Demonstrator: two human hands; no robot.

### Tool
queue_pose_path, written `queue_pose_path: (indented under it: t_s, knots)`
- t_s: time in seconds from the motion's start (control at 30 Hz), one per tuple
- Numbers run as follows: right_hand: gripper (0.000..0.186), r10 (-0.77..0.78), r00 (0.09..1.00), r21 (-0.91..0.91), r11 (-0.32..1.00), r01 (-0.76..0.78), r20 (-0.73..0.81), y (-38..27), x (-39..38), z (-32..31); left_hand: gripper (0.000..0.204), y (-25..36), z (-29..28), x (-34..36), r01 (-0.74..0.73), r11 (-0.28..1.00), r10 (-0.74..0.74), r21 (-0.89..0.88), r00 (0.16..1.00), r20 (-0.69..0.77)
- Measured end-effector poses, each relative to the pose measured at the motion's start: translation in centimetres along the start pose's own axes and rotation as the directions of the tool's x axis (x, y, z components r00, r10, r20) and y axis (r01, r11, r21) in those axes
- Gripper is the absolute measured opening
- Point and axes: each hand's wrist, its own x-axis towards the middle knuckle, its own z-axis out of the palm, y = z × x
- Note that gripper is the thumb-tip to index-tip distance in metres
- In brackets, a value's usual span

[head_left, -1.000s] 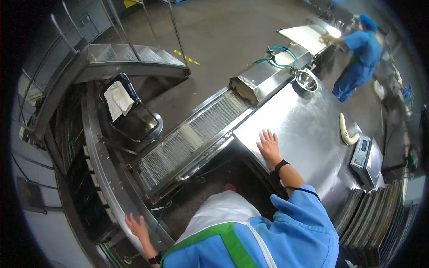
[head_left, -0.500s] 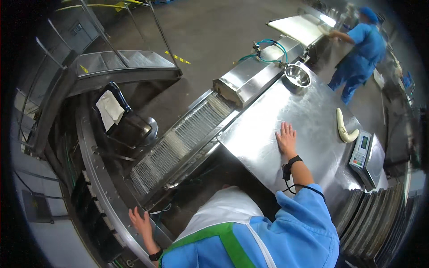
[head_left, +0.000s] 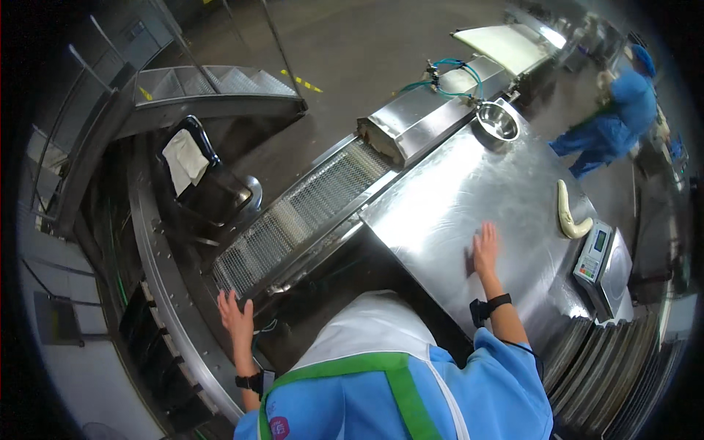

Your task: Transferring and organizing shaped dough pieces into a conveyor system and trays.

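We are pressing our right hand [head_left: 485, 249] flat, fingers spread and gripping nothing, on the bare steel table [head_left: 469, 191], well short of the pale dough piece [head_left: 568, 214] lying beside the scale [head_left: 595, 258]. Our left hand [head_left: 236, 314], also open, is bracing on the conveyor frame [head_left: 176, 308]. We are judging it best to keep both palms planted while leaning across

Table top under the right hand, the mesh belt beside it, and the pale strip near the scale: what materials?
Table top: likely stainless steel, brushed, with mirror-like glare. Mesh belt: looks like woven metal wire, an open grid. Pale strip: soft, matte, cream, probably dough. The right hand lies flat on the steel.
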Motion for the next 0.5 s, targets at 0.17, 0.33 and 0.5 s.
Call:
queue_pose_path:
  t_s: [0.17, 0.33, 0.5]
  knots:
    - [0.055, -0.393, 0.891, 0.123, 0.919, 0.374, 0.227, -9.8, -1.3, 1.5, 0.049, 1.4, -0.1, 0.0, 0.033, 0.999, -0.032, -0.020, 0.999, 0.018]
    - [0.058, -0.547, 0.735, 0.028, 0.809, 0.587, 0.401, -15.0, 0.0, 2.3, 0.050, 0.1, 0.2, -0.7, 0.016, 0.999, -0.017, -0.044, 1.000, -0.008]
    - [0.060, -0.460, 0.804, -0.047, 0.858, 0.512, 0.377, -15.0, 5.0, 3.3, 0.049, -2.1, -0.1, -2.5, 0.074, 0.997, -0.074, -0.026, 0.997, -0.006]
